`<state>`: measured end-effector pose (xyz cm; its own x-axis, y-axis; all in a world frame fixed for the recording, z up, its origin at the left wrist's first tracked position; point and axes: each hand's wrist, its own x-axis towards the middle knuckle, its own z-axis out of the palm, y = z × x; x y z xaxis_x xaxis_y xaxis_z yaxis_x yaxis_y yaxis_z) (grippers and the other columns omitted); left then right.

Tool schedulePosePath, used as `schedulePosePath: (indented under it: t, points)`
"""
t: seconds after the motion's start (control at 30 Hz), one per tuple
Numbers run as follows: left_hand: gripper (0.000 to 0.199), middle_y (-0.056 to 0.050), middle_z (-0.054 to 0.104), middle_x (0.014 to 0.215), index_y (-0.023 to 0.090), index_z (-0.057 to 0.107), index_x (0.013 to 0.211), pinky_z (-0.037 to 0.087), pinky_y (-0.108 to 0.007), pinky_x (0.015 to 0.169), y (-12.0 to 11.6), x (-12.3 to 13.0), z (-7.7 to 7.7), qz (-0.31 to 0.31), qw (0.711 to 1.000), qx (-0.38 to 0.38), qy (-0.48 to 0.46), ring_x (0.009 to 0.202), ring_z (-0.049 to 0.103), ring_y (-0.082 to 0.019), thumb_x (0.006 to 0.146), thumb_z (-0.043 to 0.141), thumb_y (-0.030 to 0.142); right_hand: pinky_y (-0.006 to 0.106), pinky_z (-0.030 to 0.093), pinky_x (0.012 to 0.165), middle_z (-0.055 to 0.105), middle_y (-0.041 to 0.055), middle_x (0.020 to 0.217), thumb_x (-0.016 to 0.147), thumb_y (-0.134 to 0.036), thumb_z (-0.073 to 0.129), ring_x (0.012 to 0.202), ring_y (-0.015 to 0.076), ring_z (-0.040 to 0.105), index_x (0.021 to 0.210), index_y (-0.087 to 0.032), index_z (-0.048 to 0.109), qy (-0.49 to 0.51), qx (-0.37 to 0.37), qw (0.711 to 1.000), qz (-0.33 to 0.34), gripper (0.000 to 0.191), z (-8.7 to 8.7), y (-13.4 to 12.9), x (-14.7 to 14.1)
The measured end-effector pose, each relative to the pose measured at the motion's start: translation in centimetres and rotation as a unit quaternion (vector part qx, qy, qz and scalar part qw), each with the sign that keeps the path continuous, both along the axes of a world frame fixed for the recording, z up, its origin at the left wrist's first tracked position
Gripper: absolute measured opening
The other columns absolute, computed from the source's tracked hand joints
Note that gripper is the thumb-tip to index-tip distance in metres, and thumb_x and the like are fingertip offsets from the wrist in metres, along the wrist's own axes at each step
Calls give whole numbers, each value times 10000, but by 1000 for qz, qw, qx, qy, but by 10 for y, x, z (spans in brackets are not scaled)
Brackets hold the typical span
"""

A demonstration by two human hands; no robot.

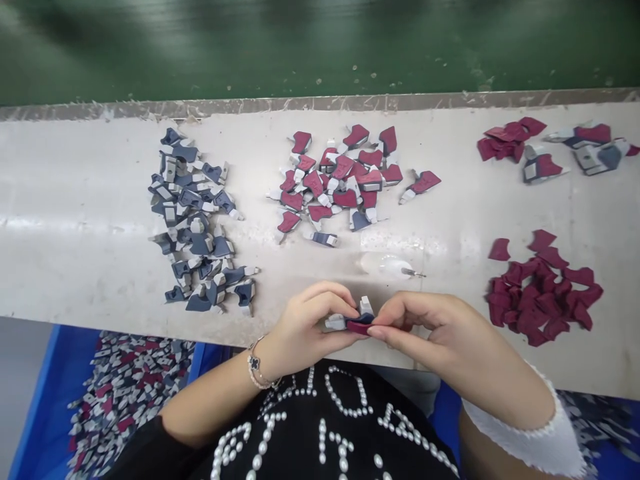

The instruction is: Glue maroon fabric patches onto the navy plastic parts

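Close to the table's near edge, my left hand (315,323) pinches a small grey and dark blue part (365,310) with a dark red piece (359,327) along its near side. The thumb and fingertips of my right hand (425,327) are closed on the right end of that red piece. Both hands meet at this one part. Just beyond them, a white blob (387,265) with a thin metal tip lies on the table. Farther off is a pile of grey and blue parts with red pieces on them (345,167).
Blue-grey parts (195,243) form a pile on the left of the table (75,220). Loose red pieces (535,300) lie at the right, with a smaller red heap (505,140) behind. A blue bin (43,400) full of parts stands below left.
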<state>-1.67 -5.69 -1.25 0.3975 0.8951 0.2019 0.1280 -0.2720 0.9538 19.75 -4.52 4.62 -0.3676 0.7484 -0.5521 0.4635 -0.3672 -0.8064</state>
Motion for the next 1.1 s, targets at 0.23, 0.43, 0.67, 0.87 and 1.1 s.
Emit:
schedulePosePath:
  t: [0.23, 0.43, 0.67, 0.87, 1.1]
  points:
    - [177, -60, 694, 961, 173, 648, 976, 623, -225, 757, 4, -4, 3, -91, 995, 37, 20, 873, 708, -130, 855, 766, 225, 251, 415, 540, 613, -23, 645, 890, -409, 675, 588, 119, 527, 753, -213, 675, 9, -71, 997, 35, 238, 7, 3, 5]
    - [220, -60, 699, 950, 162, 653, 975, 623, -213, 758, 5, -5, 6, -111, 992, 50, 27, 861, 709, -126, 831, 794, 250, 258, 417, 550, 626, -17, 666, 891, -452, 684, 605, 126, 537, 756, -211, 663, 5, -65, 998, 24, 277, 6, 2, 9]
    - [272, -61, 703, 951, 151, 650, 968, 626, -206, 788, 6, -2, 6, -103, 993, 50, 22, 869, 710, -120, 786, 831, 243, 253, 429, 568, 662, -28, 700, 893, -384, 682, 623, 117, 570, 797, -225, 701, 3, -59, 998, 35, 187, 3, 4, 10]
    - [216, -63, 708, 931, 145, 657, 947, 630, -208, 751, 7, 0, 6, -111, 991, 68, 17, 833, 714, -120, 815, 806, 230, 260, 440, 555, 662, -28, 687, 893, -355, 668, 613, 121, 584, 762, -220, 664, -26, -46, 998, 33, 188, 5, 4, 8]
    - [307, -40, 708, 869, 141, 655, 890, 639, -194, 738, 11, -1, 15, -85, 994, 25, -66, 773, 716, -105, 711, 887, 231, 275, 491, 666, 619, -29, 840, 911, -417, 682, 744, 136, 590, 970, -242, 602, 57, -53, 997, 27, 202, 10, 2, 11]
